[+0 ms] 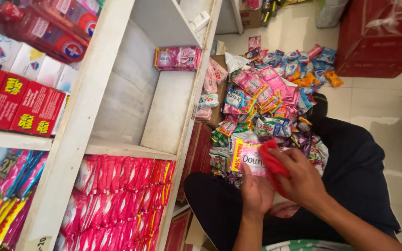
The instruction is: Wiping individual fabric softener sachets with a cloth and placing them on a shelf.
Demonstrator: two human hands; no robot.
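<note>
My left hand (256, 191) holds a stack of pink sachets (246, 157) from below, over my lap. My right hand (302, 177) grips a red cloth (271, 160) pressed against the top sachet. In front of my knees lies a big heap of sachets (266, 100) in pink, blue, green and orange. A white shelf unit (82, 111) stands to my left; one pink pack (177, 58) lies at the back of its bare compartment (164, 111).
The compartment below is packed with red and pink sachets (122, 200). Red boxes (17, 104) and red bottles (47, 28) fill the shelves at left. A red crate (378, 39) stands on the tiled floor at upper right. Brown cartons (200, 144) sit beside the shelf.
</note>
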